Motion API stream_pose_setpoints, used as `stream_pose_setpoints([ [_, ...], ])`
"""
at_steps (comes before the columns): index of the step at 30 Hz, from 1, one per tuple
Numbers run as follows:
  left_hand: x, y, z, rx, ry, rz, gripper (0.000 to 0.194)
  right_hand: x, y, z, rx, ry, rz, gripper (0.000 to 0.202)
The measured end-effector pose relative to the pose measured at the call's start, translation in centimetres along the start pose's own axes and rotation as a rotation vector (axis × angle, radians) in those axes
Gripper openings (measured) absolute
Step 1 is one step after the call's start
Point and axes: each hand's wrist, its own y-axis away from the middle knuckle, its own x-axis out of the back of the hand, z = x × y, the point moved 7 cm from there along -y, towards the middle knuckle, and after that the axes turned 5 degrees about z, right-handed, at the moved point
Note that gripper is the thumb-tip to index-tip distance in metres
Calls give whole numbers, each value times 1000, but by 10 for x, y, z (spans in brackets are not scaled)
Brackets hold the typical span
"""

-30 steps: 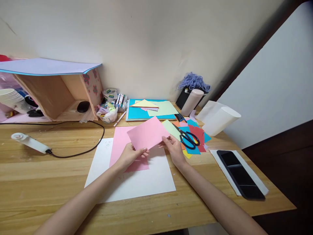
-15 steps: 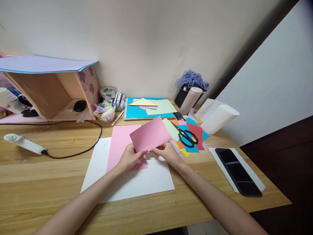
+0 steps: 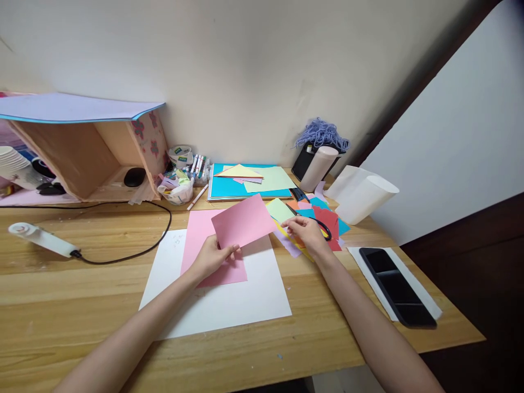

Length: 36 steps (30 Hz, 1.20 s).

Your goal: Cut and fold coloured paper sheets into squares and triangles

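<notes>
A small sheet of pink paper (image 3: 244, 221) is tilted up above the table. My left hand (image 3: 213, 256) grips its lower left edge between thumb and fingers. Under it lie a larger pink sheet (image 3: 200, 232) and a big white sheet (image 3: 229, 311), flat on the wood. Off to the right, my right hand (image 3: 305, 232) is over the black-handled scissors (image 3: 326, 229), its fingers slightly bent and apart, with no paper seen in them. The hand covers much of the scissors, so contact with them is unclear. Coloured paper scraps (image 3: 327, 215) spread around and beneath the scissors.
A phone (image 3: 397, 286) rests on white tissue at the right. Behind stand a paper roll (image 3: 366, 199), a black yarn holder (image 3: 303, 161) and stacked coloured sheets (image 3: 229, 188). Leftward are a marker (image 3: 197, 197), an open box (image 3: 82, 158) and a white corded device (image 3: 45, 240).
My right hand has let go of the small pink sheet and moved right, over the scissors. My left hand still holds the sheet, which has shifted slightly left.
</notes>
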Motion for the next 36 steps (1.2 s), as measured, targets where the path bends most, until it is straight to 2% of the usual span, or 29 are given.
stream_pose_setpoints([
  [2,1,1,2,2,-2,5,24,-1,1,-1,-21,-87,-2,20],
  [5,0,4,4,-8,3,-16,23,-24,11,3,-127,-138,-196,30],
  [8,-2,5,3,-9,28,-49,25,-46,26,6,-177,-7,-352,29],
  [11,0,5,4,-27,80,-28,27,-48,31,4,-109,103,-308,34],
  [15,-4,5,3,10,98,-72,28,-45,32,-1,-36,76,-194,32],
  [18,-6,7,2,20,47,-83,27,-50,36,-3,1,55,-240,31],
  [23,1,6,-2,26,-34,27,23,-53,42,-8,72,160,-288,28],
  [31,18,1,3,-63,-76,175,17,-46,36,-10,56,211,-311,35],
  [36,29,-4,0,-27,-24,206,14,-38,29,-6,4,241,-288,32],
])
